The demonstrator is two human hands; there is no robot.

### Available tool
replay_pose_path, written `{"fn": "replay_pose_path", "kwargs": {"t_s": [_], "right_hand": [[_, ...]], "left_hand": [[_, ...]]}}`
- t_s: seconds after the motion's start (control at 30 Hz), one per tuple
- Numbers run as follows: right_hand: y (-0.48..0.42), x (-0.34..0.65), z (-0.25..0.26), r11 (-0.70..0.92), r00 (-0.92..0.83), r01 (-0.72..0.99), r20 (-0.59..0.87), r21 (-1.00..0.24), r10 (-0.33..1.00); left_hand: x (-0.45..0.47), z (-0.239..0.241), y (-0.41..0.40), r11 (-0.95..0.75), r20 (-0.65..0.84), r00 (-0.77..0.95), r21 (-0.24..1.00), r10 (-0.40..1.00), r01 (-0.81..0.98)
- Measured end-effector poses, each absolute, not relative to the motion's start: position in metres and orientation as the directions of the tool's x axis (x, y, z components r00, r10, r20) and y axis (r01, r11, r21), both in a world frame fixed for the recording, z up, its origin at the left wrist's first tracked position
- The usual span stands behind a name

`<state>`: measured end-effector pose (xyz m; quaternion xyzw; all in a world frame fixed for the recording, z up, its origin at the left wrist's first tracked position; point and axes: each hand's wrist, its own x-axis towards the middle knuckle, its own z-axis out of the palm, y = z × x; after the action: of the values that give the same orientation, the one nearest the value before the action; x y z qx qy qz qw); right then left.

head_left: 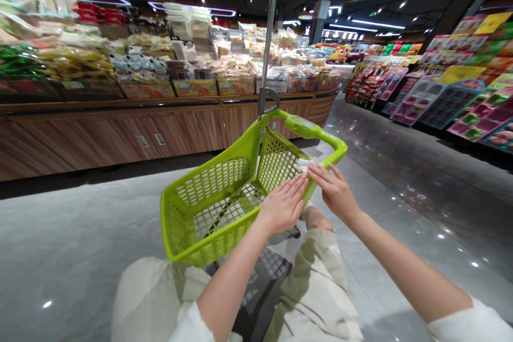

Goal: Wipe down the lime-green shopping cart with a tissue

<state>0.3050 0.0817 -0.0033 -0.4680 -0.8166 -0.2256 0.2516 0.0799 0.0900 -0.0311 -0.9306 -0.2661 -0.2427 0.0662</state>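
Note:
A lime-green plastic shopping basket (208, 208) stands tilted in front of me, its inside bare. A grey pull handle (269, 37) rises from its far end. My left hand (282, 206) lies flat on the basket's near rim, fingers stretched out. My right hand (334, 192) rests beside it on the same rim, fingers extended and touching a small white tissue or cloth (304, 164) pressed against the mesh wall. My knees in light trousers (316, 283) show below the basket.
A long wooden display counter (120, 133) piled with packaged snacks runs along the left and back. Slanted racks of colourful packets (460, 96) line the right side. A glossy grey tiled aisle (401, 171) runs between them. A dark pillar (323, 5) stands far back.

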Motion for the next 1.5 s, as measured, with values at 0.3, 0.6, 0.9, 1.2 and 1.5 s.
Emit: {"fn": "replay_pose_path", "kwargs": {"t_s": [0.3,0.6,0.9,1.2,1.5], "right_hand": [[0.096,0.321,0.004,0.287,-0.236,0.956,0.726,0.055,0.647],[0.105,0.344,0.014,0.220,-0.176,0.975,0.750,0.042,0.638],[0.066,0.291,-0.012,0.452,-0.474,0.867,0.624,0.209,0.621],[0.078,0.301,0.020,0.483,-0.533,0.840,0.539,0.246,0.652],[0.101,0.343,0.025,0.657,-0.684,0.719,0.393,0.224,0.615]], "left_hand": [[0.080,-0.032,0.091,-0.848,0.481,0.740,0.013,0.470,0.530],[0.079,-0.030,0.088,-0.848,0.485,0.737,0.018,0.471,0.530],[0.080,-0.032,0.090,-0.850,0.493,0.736,0.013,0.464,0.527],[0.080,-0.032,0.090,-0.845,0.500,0.736,-0.017,0.456,0.535],[0.080,-0.031,0.089,-0.851,0.492,0.742,-0.002,0.456,0.525]]}}
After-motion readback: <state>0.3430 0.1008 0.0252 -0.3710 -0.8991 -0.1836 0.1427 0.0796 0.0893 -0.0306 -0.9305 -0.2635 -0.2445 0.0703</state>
